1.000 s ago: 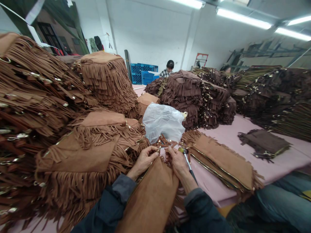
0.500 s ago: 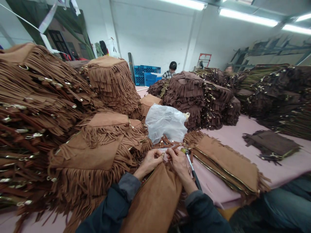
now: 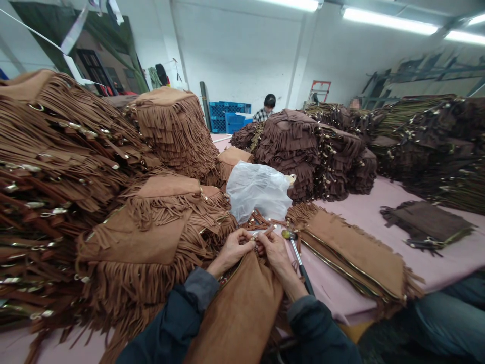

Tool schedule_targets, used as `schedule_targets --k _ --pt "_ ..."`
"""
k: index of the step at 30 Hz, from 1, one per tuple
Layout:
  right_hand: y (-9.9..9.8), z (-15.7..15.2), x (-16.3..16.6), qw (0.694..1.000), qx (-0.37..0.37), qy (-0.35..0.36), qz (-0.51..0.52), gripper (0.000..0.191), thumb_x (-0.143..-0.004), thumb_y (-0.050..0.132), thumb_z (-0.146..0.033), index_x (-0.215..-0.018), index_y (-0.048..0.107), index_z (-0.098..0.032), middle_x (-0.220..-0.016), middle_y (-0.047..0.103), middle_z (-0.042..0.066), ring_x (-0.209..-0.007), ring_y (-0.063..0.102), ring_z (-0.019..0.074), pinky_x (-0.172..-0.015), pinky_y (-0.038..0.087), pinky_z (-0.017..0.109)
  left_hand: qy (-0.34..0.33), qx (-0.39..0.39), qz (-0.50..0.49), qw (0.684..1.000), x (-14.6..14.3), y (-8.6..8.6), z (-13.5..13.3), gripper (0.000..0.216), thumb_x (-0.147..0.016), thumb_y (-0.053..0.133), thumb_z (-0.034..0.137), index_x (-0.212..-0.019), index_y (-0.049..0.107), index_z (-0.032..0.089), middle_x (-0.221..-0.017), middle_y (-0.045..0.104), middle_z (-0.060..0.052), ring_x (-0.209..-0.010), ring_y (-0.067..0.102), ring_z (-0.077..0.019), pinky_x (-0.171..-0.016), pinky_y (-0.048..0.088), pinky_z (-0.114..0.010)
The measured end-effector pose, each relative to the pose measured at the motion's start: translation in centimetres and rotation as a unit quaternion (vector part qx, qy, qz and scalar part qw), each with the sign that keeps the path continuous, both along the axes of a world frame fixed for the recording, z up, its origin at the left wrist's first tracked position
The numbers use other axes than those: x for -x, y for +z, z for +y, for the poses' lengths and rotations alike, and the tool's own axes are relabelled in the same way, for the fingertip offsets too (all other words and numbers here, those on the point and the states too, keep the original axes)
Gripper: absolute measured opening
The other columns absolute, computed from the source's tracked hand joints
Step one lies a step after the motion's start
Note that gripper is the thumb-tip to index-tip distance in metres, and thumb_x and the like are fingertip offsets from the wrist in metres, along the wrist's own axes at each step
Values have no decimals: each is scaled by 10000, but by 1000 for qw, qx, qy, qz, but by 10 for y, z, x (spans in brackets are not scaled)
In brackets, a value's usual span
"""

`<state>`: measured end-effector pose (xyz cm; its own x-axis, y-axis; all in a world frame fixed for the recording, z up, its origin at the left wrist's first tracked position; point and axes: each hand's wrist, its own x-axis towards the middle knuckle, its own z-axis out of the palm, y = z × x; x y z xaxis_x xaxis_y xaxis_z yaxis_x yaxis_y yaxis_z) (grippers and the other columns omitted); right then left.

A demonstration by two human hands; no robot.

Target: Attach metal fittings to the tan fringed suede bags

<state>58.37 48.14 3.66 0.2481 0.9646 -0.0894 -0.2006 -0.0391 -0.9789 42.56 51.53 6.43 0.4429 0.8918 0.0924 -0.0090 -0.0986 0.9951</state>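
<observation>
Brown bag [image 3: 238, 316], hidden tip

Head view: the left hand [image 3: 234, 250] pinches a tiny shiny bit [image 3: 253, 237] at the bag's far end. The right hand [image 3: 277, 254] pinches a little strap [image 3: 270, 229]. Fingers [image 3: 264, 240] hide whether bit and strap touch. The bag lies between the sleeves [image 3: 172, 321], cut off below.

A smooth brown suede bag [image 3: 238, 311] slants away lengthwise, its far end narrowed and puckered

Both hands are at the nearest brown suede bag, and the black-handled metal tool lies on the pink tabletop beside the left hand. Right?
Not quite: the head view shows the black-handled metal tool on the pink tabletop beside the right hand, not the left hand. Both hands are at the nearest brown suede bag.
</observation>
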Motion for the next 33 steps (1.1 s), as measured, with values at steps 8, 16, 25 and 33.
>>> schedule_targets --k 8,16,25,33 --pt "1 -3 1 998 27 49 40 460 -806 648 -607 -745 685 -153 -665 651 42 -558 592 144 -548 474 238 -8 71 -25 997 1 -7 6 311 -690 812 344 -815 626 130 -764 674 -2 -676 611 -115 -688 460 -232" --pt "2 -5 0 999 20 36 -3 505 -819 615 -641 -769 694 -144 -645 660 44 -550 594 153 -539 468 242 -37 106 -35 993 1 -1 4 383 -656 844 420 -808 693 102 -755 698 -28 -666 607 -121 -715 459 -249" --pt "19 -12 -2 997 -50 -12 -62 452 -849 617 -599 -811 704 -158 -681 661 47 -592 580 175 -535 444 251 18 -8 46 999 1 -20 8 344 -720 783 435 -742 625 129 -757 660 -18 -706 587 -134 -668 457 -228" --pt "20 -13 0 994 -55 -27 -92 429 -837 630 -588 -801 699 -166 -731 682 47 -643 594 187 -593 461 264 17 -55 84 995 1 -14 4 341 -751 743 444 -715 609 133 -715 605 -4 -667 524 -118 -620 409 -212"
